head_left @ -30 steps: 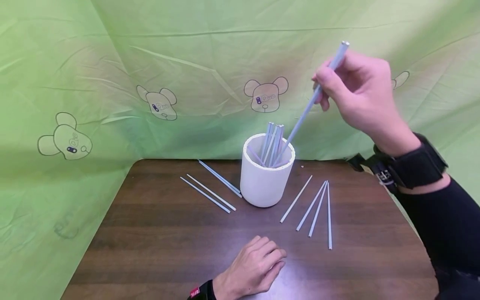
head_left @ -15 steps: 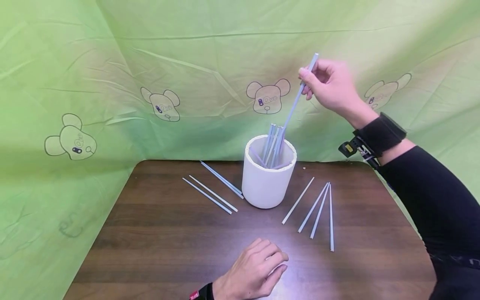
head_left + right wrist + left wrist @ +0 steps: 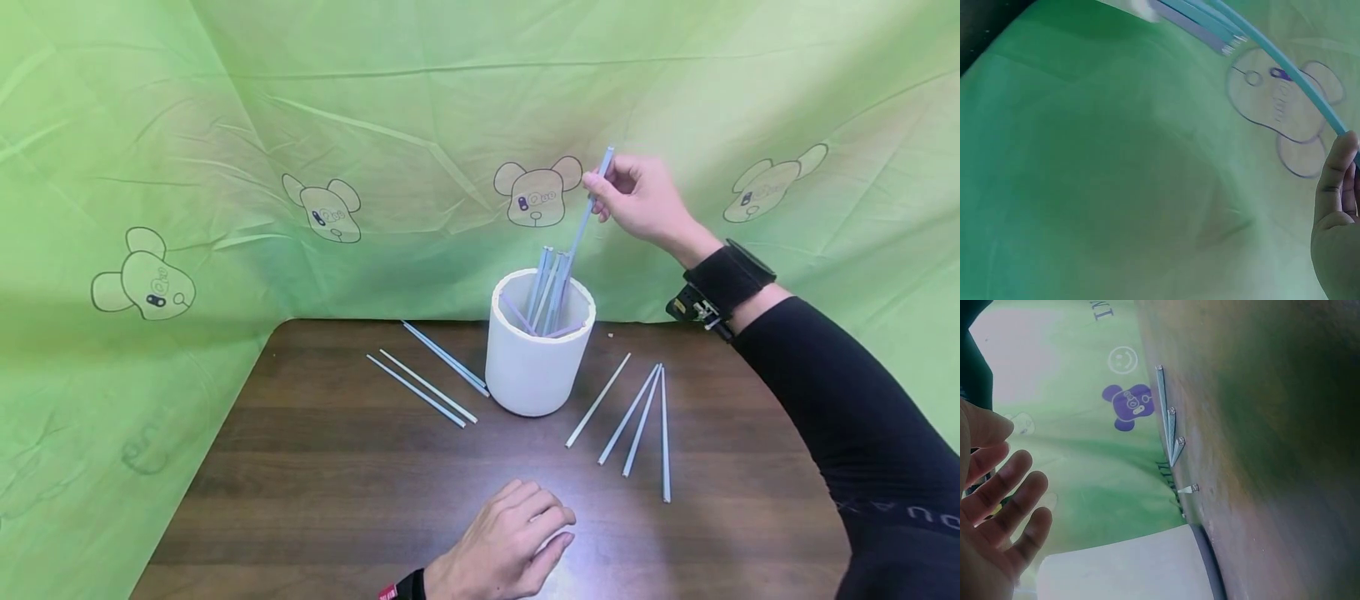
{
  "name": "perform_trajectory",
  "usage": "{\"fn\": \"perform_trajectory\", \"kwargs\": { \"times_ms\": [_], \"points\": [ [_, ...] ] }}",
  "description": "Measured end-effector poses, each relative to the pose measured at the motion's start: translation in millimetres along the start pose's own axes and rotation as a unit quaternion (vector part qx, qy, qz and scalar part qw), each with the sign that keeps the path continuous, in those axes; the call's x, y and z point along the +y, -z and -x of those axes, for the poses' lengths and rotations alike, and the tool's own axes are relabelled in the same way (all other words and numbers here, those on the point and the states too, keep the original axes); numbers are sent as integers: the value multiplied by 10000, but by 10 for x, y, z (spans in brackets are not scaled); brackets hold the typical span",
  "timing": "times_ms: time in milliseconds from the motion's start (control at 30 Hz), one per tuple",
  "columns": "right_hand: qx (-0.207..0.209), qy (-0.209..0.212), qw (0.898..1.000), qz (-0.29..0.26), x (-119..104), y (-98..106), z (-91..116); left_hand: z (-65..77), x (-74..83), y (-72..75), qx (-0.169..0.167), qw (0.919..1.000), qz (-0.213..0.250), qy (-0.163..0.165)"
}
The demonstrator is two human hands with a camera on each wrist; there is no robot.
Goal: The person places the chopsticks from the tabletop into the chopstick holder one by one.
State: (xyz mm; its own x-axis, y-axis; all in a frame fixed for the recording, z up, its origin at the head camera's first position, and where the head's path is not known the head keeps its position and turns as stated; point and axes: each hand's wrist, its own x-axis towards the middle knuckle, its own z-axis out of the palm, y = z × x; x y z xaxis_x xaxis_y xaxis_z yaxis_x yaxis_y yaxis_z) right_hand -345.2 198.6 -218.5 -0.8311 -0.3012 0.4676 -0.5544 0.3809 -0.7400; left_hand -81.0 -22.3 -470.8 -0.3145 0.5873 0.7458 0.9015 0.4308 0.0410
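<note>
High above a white cylindrical cup (image 3: 531, 375), my right hand (image 3: 637, 200) pinches a thin light-blue straw (image 3: 582, 225) between thumb and fingers. The straw slants down to the left, its lower part reaching in among several blue and purple straws (image 3: 542, 287) that stand in the cup. In the right wrist view the held straw (image 3: 1285, 65) runs from the fingertips past the ends of the standing straws (image 3: 1210, 31). My left hand (image 3: 510, 533) is at the front of the table, its fingers loosely bent and holding nothing; the left wrist view shows the fingers (image 3: 1019, 494) apart.
Left of the cup lie several pale and blue straws (image 3: 423, 387) on the brown wooden table (image 3: 315, 483). More straws (image 3: 637, 417) are spread to the right of it. Behind the table hangs a green cloth (image 3: 420, 108) printed with cartoon heads.
My right hand has come left and down with the straw, which has sunk deeper into the cup. The left hand stays nearly where it was.
</note>
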Motion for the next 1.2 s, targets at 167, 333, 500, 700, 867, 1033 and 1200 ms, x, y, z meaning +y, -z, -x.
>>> {"fn": "perform_trajectory", "kwargs": {
  "times_ms": [167, 333, 500, 700, 867, 1033, 1200],
  "points": [
    [-242, -135, 9993, 261, 138, -79, 73, 5, 25, 15, -193, 9996, 85, 171],
    [-362, -167, 9981, 475, 263, -125, 137, 11, 45, 12, -265, 9993, 118, 233],
    [-405, -134, 9973, 596, 351, -160, 193, 27, 58, 5, -411, 9981, 250, 379],
    [-462, -288, 9949, 850, 461, -216, 279, 44, 68, 6, -520, 9966, 425, 472],
    [-559, -332, 9927, 1017, 540, -274, 357, 43, 67, -7, -381, 9979, 393, 335],
    [-552, -342, 9903, 1232, 596, -339, 411, 53, 61, -27, -180, 9995, 248, 106],
    [-476, -537, 9889, 1301, 624, -353, 433, 61, 68, -36, -203, 9994, 242, 138]
  ]
}}
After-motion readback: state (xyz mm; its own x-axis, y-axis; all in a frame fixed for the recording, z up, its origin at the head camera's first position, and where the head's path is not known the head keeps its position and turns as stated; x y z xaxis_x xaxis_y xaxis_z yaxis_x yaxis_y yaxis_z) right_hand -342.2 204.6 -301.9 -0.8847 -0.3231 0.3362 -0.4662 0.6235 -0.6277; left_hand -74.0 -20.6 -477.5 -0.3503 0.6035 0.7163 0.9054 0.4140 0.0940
